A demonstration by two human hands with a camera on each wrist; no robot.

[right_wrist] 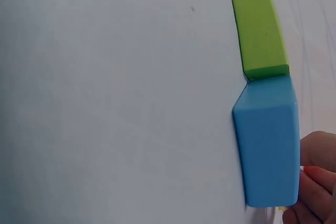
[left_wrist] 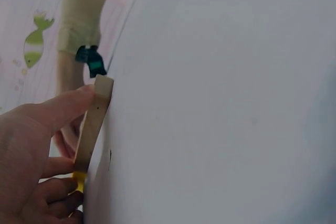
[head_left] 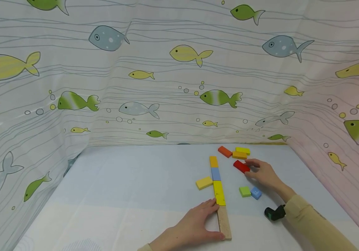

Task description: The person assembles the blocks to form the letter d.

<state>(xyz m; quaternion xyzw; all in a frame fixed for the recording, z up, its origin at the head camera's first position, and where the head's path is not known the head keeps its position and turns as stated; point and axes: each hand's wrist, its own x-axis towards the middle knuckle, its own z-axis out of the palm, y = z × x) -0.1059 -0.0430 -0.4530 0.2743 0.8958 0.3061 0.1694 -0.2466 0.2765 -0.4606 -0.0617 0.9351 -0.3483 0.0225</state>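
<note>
My left hand point(head_left: 195, 223) lies along the left side of a plain wooden block point(head_left: 224, 223), thumb by its near end and fingertips by the yellow block point(head_left: 219, 192). Beyond these, a blue block point(head_left: 215, 174) and an orange block point(head_left: 213, 161) continue the straight row. With its thumb and fingers, my right hand point(head_left: 264, 176) pinches the right end of a red block point(head_left: 241, 166). The left wrist view shows the left thumb against the side of the wooden block point(left_wrist: 93, 124). Fingers of the right hand point(right_wrist: 317, 182) are partly hidden behind a blue cube in the right wrist view.
A pale yellow block point(head_left: 204, 183) lies left of the row. Right of it sit a green block point(head_left: 244, 191) and a blue cube point(head_left: 256, 192). Farther back are an orange-red block point(head_left: 224, 151), another orange block point(head_left: 239, 155) and a bright yellow one point(head_left: 243, 151). Fish-patterned curtains point(head_left: 154, 90) surround the table.
</note>
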